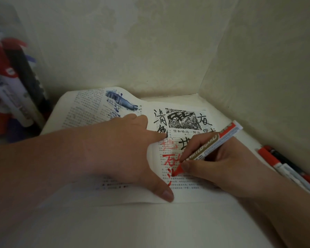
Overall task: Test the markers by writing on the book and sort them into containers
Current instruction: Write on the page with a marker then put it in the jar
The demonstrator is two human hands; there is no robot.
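the book (89,108) lies open on the surface (132,230) under the flat, open left hand (125,151); should it lift, the page could shift beneath the right hand (222,169) gripping the red marker (209,145), tip on paper, smearing the strokes.

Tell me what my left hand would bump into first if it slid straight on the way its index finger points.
Sliding over the book, the left hand would likely meet the right hand first, which grips the red marker; depth is hard to judge.
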